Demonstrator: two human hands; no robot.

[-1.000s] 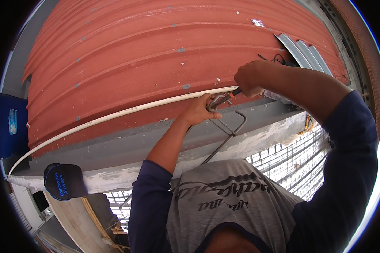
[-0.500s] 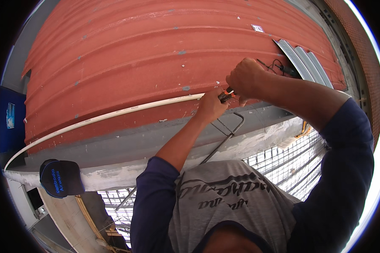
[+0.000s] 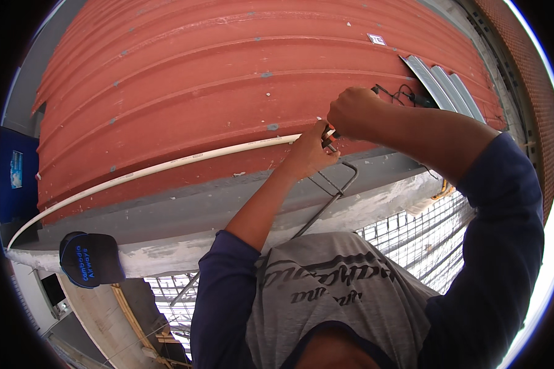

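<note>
My left hand [image 3: 309,154] is closed around the right end of a long white pipe [image 3: 160,169] that lies along the lower edge of a red corrugated roof [image 3: 215,80]. Just right of it, my right hand [image 3: 353,112] is a closed fist gripping a small tool with an orange-and-white tip [image 3: 330,133] that touches the pipe's end. A bent dark steel rod [image 3: 329,200] hangs just below both hands. What the tool is cannot be made out.
A grey concrete ledge [image 3: 184,215] runs under the roof. A dark cap [image 3: 91,259] sits at its left end. Grey metal sheets [image 3: 440,86] and a black cable [image 3: 400,95] lie at the upper right. A rebar grid [image 3: 421,237] shows far below.
Both hands have moved together up and to the left along the roof edge, staying at the pipe's end. My right fist now sits higher over the left hand.
</note>
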